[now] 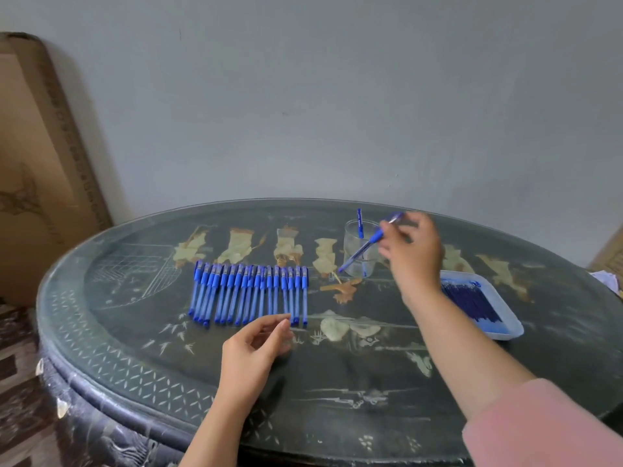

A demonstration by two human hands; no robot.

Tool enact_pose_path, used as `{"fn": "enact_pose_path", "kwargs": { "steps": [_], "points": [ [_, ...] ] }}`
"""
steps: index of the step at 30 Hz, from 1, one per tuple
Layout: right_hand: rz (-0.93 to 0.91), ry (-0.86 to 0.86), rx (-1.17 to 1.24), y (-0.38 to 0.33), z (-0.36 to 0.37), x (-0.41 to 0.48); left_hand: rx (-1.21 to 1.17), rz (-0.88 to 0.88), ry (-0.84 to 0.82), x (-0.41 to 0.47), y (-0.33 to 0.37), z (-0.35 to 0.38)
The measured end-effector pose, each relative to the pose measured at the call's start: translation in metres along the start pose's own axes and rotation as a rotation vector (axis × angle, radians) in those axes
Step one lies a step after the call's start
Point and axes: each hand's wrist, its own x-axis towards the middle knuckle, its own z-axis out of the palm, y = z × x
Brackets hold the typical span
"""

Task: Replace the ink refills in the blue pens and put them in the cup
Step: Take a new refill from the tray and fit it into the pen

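Note:
Several blue pens (249, 293) lie side by side in a row on the dark table. A clear glass cup (354, 254) stands to their right with one blue pen (360, 224) upright in it. My right hand (413, 246) is beside the cup and grips another blue pen (365, 246), held slanted in front of the glass with its tip low at the left. My left hand (256, 345) hovers at the near right end of the row with loosely curled fingers and holds nothing. A white tray (505, 326) of blue refills (472, 299) sits at the right.
The oval dark table (135, 348) has a glass top and pale inlaid figures. A grey wall rises close behind it. A framed panel (40, 163) leans against the wall at the left. Some white paper (606, 278) shows at the far right edge.

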Motion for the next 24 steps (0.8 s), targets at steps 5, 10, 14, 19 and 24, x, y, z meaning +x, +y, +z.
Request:
{"fn": "enact_pose_path", "kwargs": {
  "steps": [5,10,14,19,24],
  "points": [
    [-0.094,0.190,-0.002,0.003,-0.016,0.039,-0.027,-0.004,0.034,0.003,0.000,0.000],
    [-0.094,0.066,-0.071,0.022,-0.011,0.060,-0.029,-0.003,0.030,0.004,0.001,0.000],
    [-0.044,-0.073,-0.210,0.034,-0.006,0.067,-0.034,0.003,0.033,0.005,0.001,0.000],
    [-0.079,-0.167,-0.460,0.044,0.003,0.075,-0.027,0.003,0.033,0.006,-0.001,-0.001],
    [-0.066,-0.267,-0.688,0.055,0.016,0.082,-0.041,0.006,0.035,0.006,0.000,0.000]
  ]
}}
